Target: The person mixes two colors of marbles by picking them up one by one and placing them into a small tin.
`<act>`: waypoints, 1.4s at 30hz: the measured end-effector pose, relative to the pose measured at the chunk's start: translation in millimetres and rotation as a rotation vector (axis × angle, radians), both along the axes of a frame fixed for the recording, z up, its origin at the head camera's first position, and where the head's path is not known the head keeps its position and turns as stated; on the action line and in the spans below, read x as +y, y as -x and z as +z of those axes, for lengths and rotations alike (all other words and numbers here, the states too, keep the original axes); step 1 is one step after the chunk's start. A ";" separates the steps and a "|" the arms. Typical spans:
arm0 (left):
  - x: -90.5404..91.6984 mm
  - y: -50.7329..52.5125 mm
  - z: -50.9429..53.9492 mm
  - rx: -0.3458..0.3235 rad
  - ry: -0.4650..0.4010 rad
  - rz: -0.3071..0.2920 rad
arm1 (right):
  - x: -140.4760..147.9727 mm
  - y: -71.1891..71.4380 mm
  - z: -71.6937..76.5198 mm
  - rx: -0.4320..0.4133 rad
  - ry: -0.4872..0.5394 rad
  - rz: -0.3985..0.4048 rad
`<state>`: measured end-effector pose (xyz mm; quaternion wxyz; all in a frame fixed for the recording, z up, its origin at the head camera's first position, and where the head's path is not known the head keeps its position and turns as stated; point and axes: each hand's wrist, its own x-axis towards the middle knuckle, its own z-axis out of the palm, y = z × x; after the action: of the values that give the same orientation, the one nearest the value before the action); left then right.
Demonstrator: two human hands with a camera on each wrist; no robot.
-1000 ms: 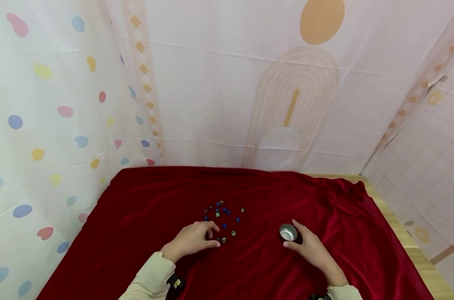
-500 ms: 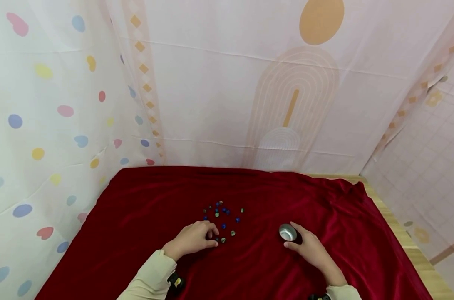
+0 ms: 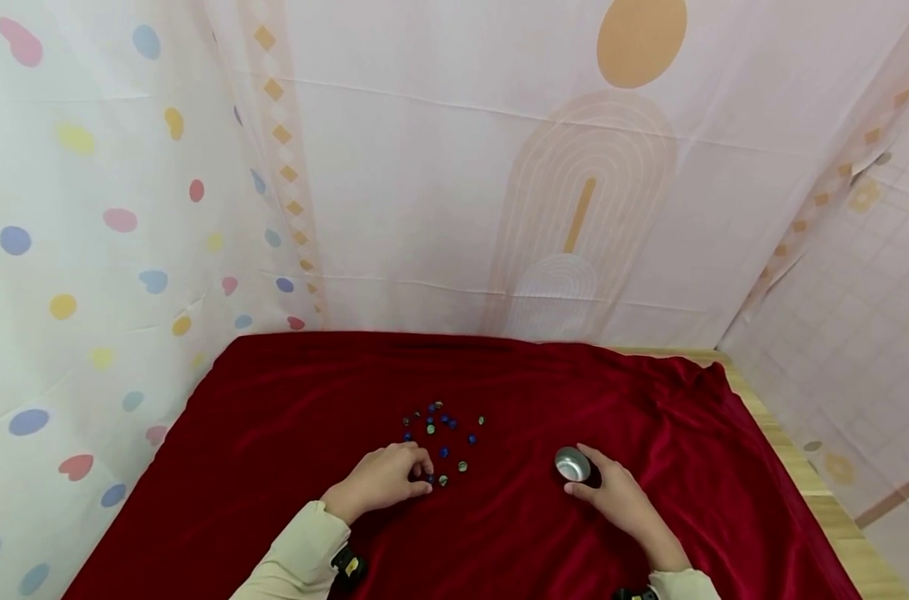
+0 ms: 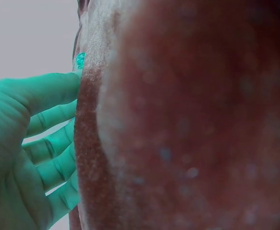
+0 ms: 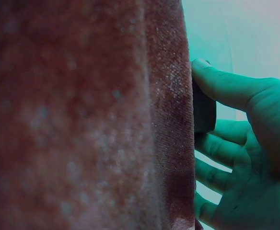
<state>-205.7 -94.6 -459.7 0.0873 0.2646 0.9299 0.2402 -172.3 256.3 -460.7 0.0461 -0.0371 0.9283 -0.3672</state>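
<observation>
Several small glass marbles, some blue (image 3: 444, 452) and some clear with coloured swirls (image 3: 462, 467), lie scattered on dark red cloth. My left hand (image 3: 379, 479) is low over the cloth at their near left side. Its thumb and index finger stand bent around another blue marble (image 3: 430, 478), with a small gap visible. In the left wrist view, a marble (image 4: 80, 61) shows past the thumb tip; the cloth hides the other fingertips. On the right, my right hand (image 3: 619, 497) holds a small metal bowl (image 3: 572, 464) between thumb and fingers, its mouth facing up.
The red velvet cloth (image 3: 312, 400) covers most of the table, with folds at its back right. Bare wood (image 3: 821, 500) shows along the right edge. Patterned curtains (image 3: 424, 208) hang behind and at both sides.
My left thumb and index finger have drawn closer together around the near blue marble. The right hand keeps its hold on the bowl. The head view has shifted slightly.
</observation>
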 end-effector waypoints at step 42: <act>20.3 13.4 12.3 -0.011 -0.168 -0.001 | -1.4 1.3 1.6 0.004 -0.016 -0.037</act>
<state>-219.1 -74.2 -447.5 0.0700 0.2703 0.9058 0.3188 -173.6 254.9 -459.1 0.0378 -0.0202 0.9318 -0.3605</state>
